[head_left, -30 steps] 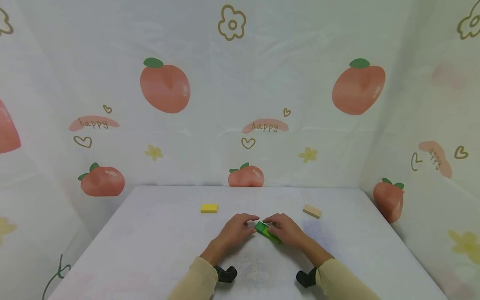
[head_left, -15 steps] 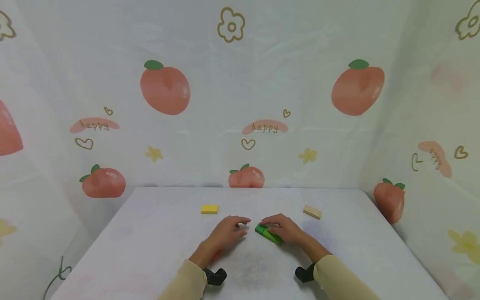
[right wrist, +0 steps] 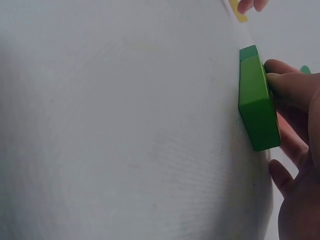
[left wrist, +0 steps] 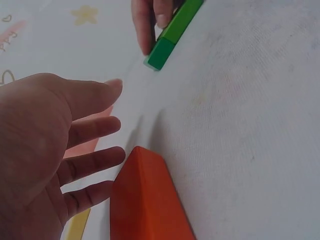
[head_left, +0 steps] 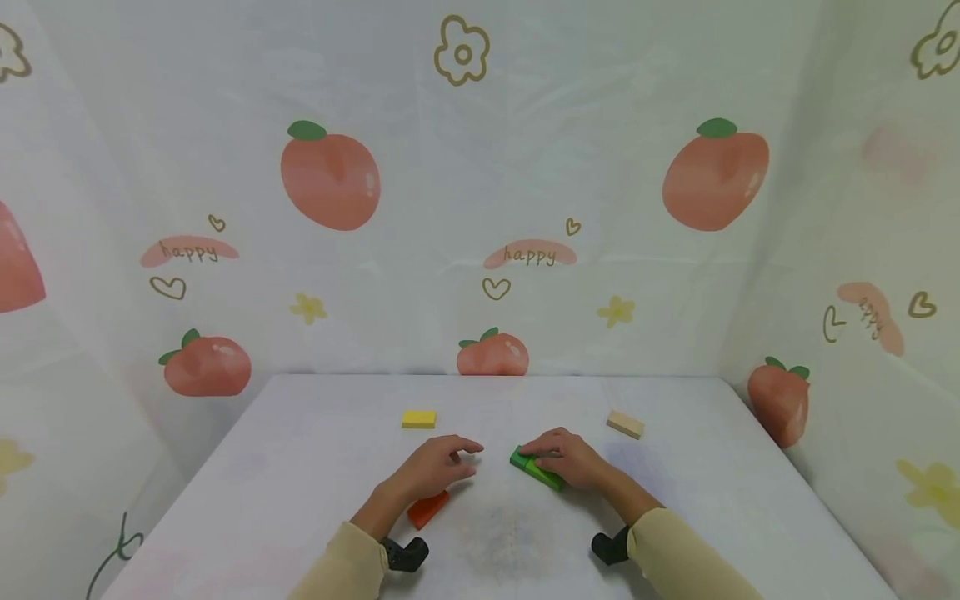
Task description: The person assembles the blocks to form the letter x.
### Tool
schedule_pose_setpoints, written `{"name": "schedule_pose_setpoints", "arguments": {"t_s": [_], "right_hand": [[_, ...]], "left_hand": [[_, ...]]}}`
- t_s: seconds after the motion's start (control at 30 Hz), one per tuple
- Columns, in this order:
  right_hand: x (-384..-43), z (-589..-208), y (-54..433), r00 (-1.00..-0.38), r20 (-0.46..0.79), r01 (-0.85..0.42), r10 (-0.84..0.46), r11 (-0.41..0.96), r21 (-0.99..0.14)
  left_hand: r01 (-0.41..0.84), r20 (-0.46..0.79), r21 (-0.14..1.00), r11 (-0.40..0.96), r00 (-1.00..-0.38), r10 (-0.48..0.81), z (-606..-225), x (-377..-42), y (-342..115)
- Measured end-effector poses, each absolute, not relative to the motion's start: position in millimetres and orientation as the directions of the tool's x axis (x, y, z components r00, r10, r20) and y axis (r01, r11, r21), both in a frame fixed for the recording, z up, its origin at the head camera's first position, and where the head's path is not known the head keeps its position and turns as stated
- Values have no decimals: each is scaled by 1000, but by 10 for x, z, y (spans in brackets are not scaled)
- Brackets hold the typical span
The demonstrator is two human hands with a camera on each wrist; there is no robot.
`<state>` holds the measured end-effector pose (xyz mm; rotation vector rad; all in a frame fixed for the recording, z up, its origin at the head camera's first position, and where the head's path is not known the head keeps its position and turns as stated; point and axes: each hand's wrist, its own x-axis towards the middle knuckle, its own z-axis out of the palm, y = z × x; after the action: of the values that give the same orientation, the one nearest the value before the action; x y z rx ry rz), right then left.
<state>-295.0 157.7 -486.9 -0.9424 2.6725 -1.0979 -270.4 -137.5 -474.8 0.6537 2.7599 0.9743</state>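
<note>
In the head view my right hand [head_left: 573, 458] rests on a bright green block [head_left: 543, 475]. Its thumb touches that block, and a finger reaches along the darker green block [head_left: 519, 457], which lies end to end with it. The right wrist view has the thumb against the bright green block [right wrist: 256, 95] from behind. To the left, my left hand [head_left: 435, 468] holds nothing, with thumb and fingers spread apart. A red-orange block [head_left: 428, 509] lies on the table just below that hand; in the left wrist view this block [left wrist: 145, 200] sits beside the fingertips.
A yellow block [head_left: 419, 419] lies farther back on the left of the white table [head_left: 315, 450]. At the back right is a pale wooden block [head_left: 625, 424]. A fruit-patterned curtain [head_left: 420, 167] rises behind the table. Each wrist bears a black camera mount [head_left: 406, 554].
My left hand has moved away from the green blocks, left and toward me. The red-orange block has come into view beneath it. The right hand stays at the green blocks.
</note>
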Motion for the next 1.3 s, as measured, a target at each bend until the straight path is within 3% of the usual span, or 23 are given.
{"name": "schedule_pose_setpoints", "arguments": {"t_s": [1.3], "right_hand": [[-2942,-4936,1593,-821,129,-463,-556,517,-720]], "left_hand": [[401,-6,569,718,-871,491,-4710,-2540,-1653]]}}
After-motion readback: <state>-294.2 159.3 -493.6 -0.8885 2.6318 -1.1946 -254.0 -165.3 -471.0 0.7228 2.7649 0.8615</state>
